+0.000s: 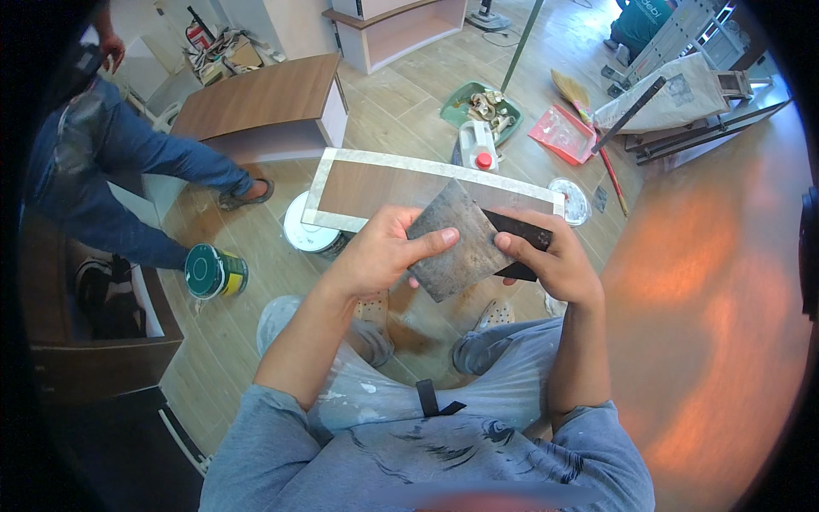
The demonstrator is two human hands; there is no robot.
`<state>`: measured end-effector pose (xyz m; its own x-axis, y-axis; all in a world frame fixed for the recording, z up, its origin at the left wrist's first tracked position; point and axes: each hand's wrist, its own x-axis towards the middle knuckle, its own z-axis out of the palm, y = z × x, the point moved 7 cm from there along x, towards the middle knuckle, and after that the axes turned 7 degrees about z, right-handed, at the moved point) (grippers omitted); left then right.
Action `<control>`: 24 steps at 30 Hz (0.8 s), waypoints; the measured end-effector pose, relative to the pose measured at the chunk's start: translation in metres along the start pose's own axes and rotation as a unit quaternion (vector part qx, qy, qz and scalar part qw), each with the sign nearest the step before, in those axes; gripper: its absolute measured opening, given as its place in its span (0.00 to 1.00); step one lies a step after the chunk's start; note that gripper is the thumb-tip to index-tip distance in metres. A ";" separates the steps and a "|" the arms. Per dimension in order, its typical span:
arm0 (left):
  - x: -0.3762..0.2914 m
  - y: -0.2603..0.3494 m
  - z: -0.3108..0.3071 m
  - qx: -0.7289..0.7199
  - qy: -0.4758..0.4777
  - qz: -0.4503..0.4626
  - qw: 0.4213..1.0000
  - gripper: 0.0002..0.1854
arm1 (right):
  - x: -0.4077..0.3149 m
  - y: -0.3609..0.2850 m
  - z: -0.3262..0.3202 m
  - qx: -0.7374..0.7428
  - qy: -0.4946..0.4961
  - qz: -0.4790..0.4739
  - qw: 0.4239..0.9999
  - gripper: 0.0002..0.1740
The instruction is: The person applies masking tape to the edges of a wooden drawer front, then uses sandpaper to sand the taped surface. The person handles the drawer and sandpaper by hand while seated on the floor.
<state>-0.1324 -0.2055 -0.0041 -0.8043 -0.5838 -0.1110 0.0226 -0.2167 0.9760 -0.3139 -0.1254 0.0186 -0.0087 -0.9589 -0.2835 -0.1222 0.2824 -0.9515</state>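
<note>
My left hand (382, 259) grips a worn, grey-brown square sheet (457, 246), which looks like sandpaper, with the thumb on its upper face. My right hand (566, 259) holds a flat black piece (518, 232), perhaps a sanding block. The right thumb presses the sheet's right corner, which overlaps that piece. Beyond and below both hands lies a wood-grain panel (384, 192) edged with pale masking tape (441, 168). The panel's left end rests over a white-lidded bucket (310, 224); my hands cover part of its near edge.
A green-lidded paint can (206, 272) stands left, near another person's leg (185, 160). Beyond the panel are a white jug (475, 144), green dustpan (457, 105), red dustpan (560, 137) and broom (569, 89). A wooden surface (697, 307) runs along my right. Someone crouches by a ladder (668, 48).
</note>
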 end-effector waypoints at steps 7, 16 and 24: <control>0.010 0.010 -0.011 -0.118 0.093 0.145 0.978 0.21 | -0.006 -0.008 -0.048 0.099 0.232 -0.127 0.959 0.21; 0.016 -0.044 0.004 -0.404 0.132 -0.012 0.905 0.23 | -0.031 -0.054 0.054 -0.275 0.225 -0.483 0.800 0.29; 0.011 -0.039 0.043 -0.455 -0.059 -0.015 0.888 0.24 | -0.003 -0.033 0.020 -0.225 0.281 -0.259 0.896 0.29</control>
<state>-0.1681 -0.1699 -0.0355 -0.8680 -0.4927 -0.0626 0.4274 -0.8052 0.4112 -0.2899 -0.1311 0.0486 -0.3176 -0.8558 0.4084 -0.6418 -0.1231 -0.7570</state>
